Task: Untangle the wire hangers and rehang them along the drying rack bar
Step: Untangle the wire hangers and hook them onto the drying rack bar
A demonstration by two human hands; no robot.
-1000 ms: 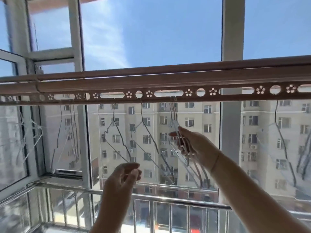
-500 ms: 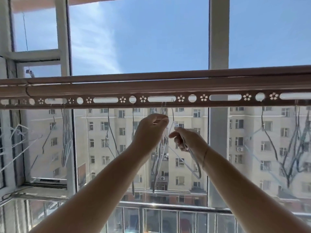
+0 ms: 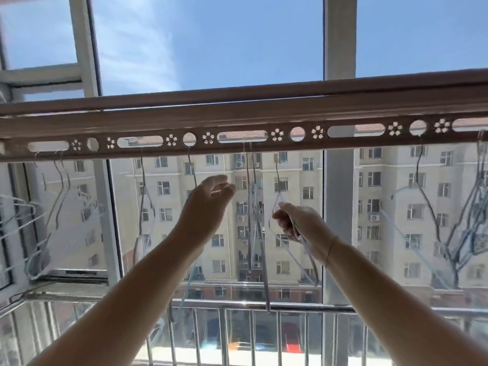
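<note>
One hanger (image 3: 276, 178), seemingly upright, hook up

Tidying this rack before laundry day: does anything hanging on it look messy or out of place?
Yes. The right-end hangers are crossed into a tangle under the drying rack bar. The far-left hangers splay sideways rather than hanging straight.

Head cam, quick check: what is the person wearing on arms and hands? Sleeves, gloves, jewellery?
No sleeves in frame: left forearm and right forearm are uncovered. No gloves on left hand or right hand. A thin band circles the right wrist; no rings discernible.
</note>
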